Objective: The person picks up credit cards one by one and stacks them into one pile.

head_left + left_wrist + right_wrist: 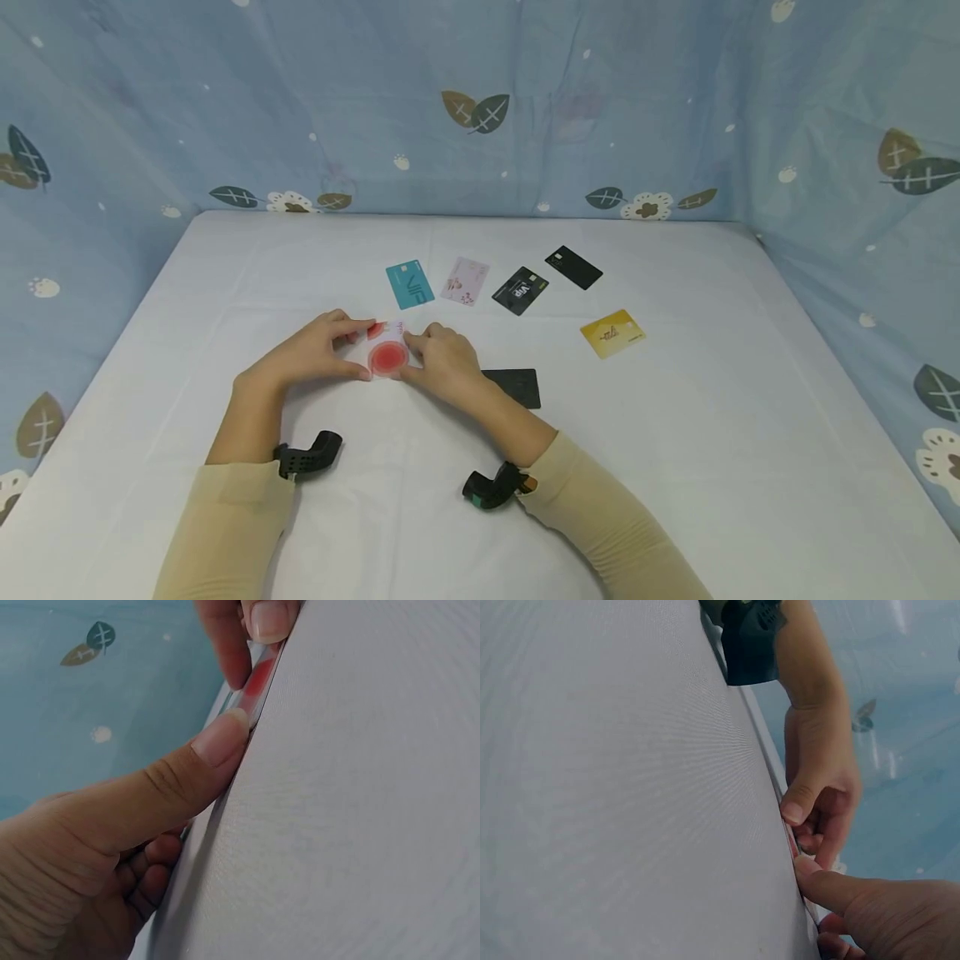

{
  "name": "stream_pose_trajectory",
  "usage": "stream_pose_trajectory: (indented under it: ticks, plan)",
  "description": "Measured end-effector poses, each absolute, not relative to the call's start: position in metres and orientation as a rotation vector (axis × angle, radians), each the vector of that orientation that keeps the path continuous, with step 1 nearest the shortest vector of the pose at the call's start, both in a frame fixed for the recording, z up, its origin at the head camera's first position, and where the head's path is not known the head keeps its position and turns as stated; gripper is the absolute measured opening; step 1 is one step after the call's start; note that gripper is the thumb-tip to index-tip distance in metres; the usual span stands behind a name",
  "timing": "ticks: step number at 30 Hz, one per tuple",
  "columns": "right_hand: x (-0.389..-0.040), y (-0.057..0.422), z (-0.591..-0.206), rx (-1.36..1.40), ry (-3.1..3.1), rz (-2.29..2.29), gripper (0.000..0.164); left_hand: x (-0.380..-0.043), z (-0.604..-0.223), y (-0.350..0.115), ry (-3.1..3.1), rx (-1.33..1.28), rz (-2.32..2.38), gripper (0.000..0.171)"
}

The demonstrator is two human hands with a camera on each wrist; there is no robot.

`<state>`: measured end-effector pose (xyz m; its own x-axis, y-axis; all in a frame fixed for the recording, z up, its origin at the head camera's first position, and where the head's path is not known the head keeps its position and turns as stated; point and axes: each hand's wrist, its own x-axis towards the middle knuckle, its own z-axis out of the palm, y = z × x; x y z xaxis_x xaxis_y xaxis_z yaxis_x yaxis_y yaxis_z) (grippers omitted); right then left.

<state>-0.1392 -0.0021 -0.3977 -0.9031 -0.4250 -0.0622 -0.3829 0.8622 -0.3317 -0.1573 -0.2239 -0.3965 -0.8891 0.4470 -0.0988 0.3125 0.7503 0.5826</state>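
A white card with red circles (388, 358) lies on the white table, left of the middle. My left hand (318, 350) holds its left side, with the index finger at the upper corner and the thumb at the lower one. From the other side my right hand (448, 364) grips the right edge between thumb and curled fingers. In the left wrist view a strip of the card (259, 679) shows between both hands' fingertips, close to the tabletop. A plain black card (517, 387) lies partly hidden behind my right wrist.
Beyond the hands lie a teal VIP card (410, 284), a pale pink card (465, 281), a black Vip card (521, 291) and a plain dark card (573, 267). Farther right is a yellow card (612, 334). A blue patterned curtain (480, 167) borders the table's back and sides.
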Motion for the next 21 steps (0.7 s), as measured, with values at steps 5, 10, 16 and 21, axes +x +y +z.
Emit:
stream_pose_trajectory:
  ticks: [5, 10, 16, 21]
  plan:
    - [-0.139, 0.001, -0.397, -0.646, 2.886, -0.558, 0.053, -0.157, -0.398, -0.224, 2.742, 0.575, 0.897, 0.062]
    - [-0.139, 0.003, -0.397, -0.600, 2.857, -0.652, 0.051, -0.158, -0.402, -0.222, 2.762, 0.544, 0.918, 0.061]
    - [-0.138, 0.003, -0.399, -0.622, 2.870, -0.694, 0.051, -0.161, -0.406, -0.221, 2.787, 0.523, 0.930, 0.061]
    - [-0.135, 0.002, -0.400, -0.713, 2.915, -0.590, 0.065, -0.160, -0.407, -0.218, 2.818, 0.474, 0.902, 0.057]
